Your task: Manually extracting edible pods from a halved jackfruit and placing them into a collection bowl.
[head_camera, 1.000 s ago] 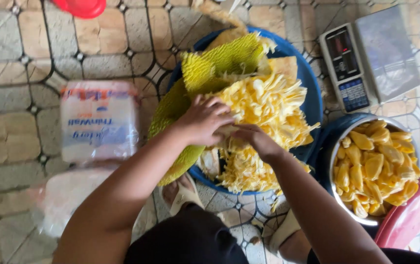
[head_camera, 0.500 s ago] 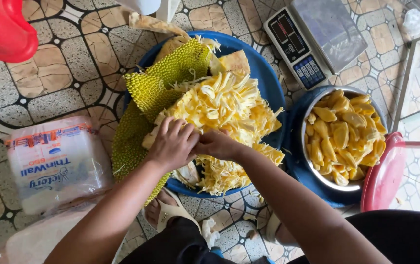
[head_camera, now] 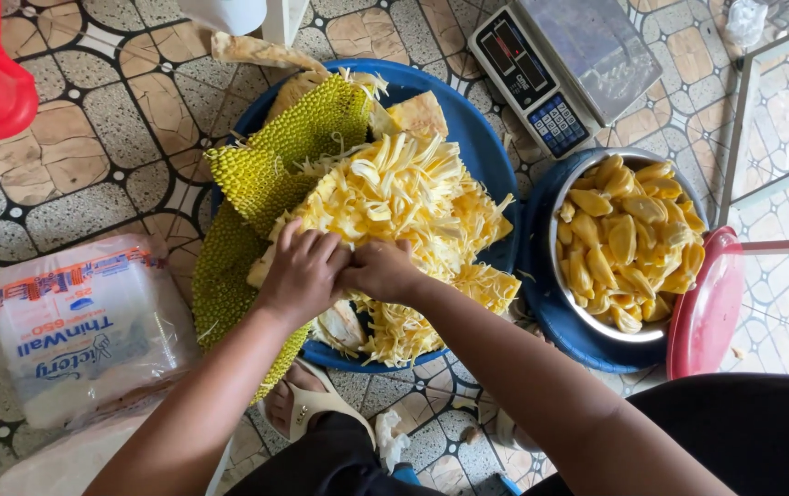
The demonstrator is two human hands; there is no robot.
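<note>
Both hands have slid lower on the opened jackfruit (head_camera: 385,197), which lies in the blue basin (head_camera: 477,138). Left hand (head_camera: 301,274) and right hand (head_camera: 381,272) meet knuckle to knuckle, fingers dug into its yellow fibres, gripping them. Right of the basin sits a metal bowl (head_camera: 567,174) of jackfruit pods (head_camera: 629,234).

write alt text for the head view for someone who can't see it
Seen from above, a left hand and right hand press together into an opened jackfruit in a blue basin on a tiled floor. Beside it sit a metal bowl of yellow pods and a scale.
</note>
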